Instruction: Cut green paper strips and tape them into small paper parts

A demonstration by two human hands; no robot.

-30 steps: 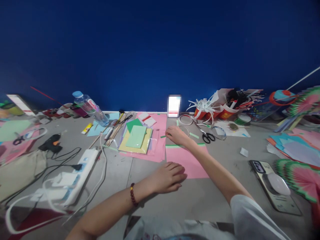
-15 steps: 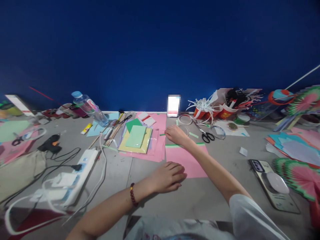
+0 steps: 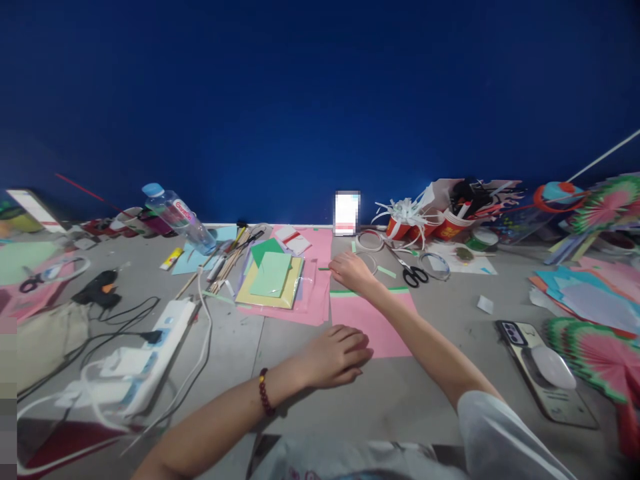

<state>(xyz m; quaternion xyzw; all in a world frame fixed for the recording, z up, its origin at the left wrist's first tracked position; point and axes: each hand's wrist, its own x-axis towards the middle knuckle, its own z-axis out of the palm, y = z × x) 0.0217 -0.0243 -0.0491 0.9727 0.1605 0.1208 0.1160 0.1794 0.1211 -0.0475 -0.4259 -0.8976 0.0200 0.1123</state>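
Note:
My left hand lies palm down with its fingers stretched out, over the table and the lower left part of a pink paper sheet. A narrow green strip runs along that sheet's far edge. Farther off, my right hand is closed at the fingertips on a small green paper strip, whose end sticks out to the left. Part of it is hidden by the fingers. Beside this hand lie a pale green strip and a clear tape ring.
Black scissors and a tape roll lie on the right, near a phone. Stacked coloured papers, wooden sticks, a tilted bottle and a power strip occupy the left. A blue wall stands behind.
Both hands keep almost the same place. My right hand's fingers have shifted very slightly, and the green strip stays at its fingertips.

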